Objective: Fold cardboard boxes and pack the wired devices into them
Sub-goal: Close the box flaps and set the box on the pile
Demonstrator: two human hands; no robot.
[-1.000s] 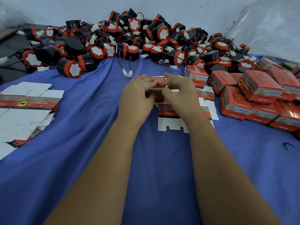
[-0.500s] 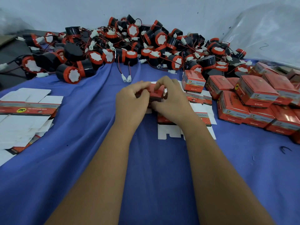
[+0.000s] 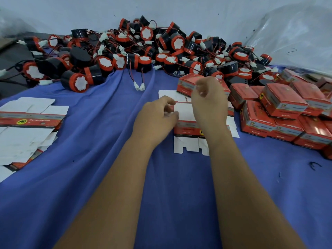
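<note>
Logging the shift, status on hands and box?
Left hand pinching the unfolded box. Right hand raised above it, fingers curled, grip unclear. Wired devices heaped behind; nothing blocking.

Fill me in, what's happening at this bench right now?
A person is folding a small red and white cardboard box over a blue cloth. The left hand pinches its left edge; the right hand is raised over it with its fingers curled, and motion blur hides what they hold. More flat blanks wait at the left, finished boxes are stacked on the right, and the wired devices are heaped at the back, none yet in this box.
</note>
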